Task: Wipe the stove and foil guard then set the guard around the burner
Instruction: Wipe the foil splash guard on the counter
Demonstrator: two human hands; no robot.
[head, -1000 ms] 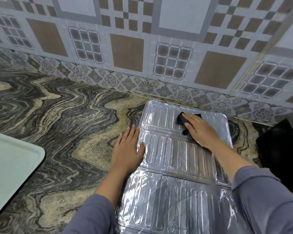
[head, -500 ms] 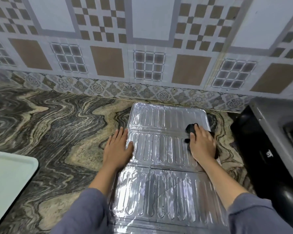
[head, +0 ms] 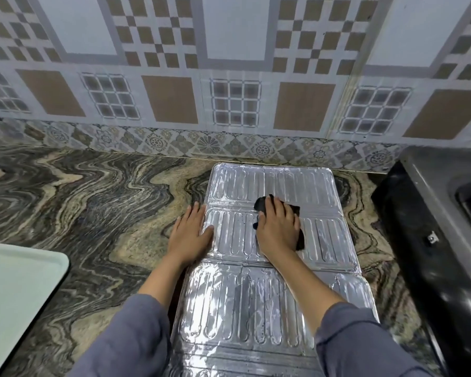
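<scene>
L hand [head: 189, 236] flat, fingers [head: 195, 214] straight, R hand [head: 278, 231] palm down, arms fwd

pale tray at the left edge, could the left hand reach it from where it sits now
Probably yes. The left hand rests flat at the left edge of the foil guard, gripping nothing, and only bare marbled countertop lies between it and the pale tray.

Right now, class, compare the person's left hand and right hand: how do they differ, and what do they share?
The left hand rests mostly on the counter at the left edge of the foil guard; the right hand lies on the guard. The left hand holds nothing; the right hand presses a black cloth onto the foil. Both lie palm down, fingers fairly straight.
</scene>
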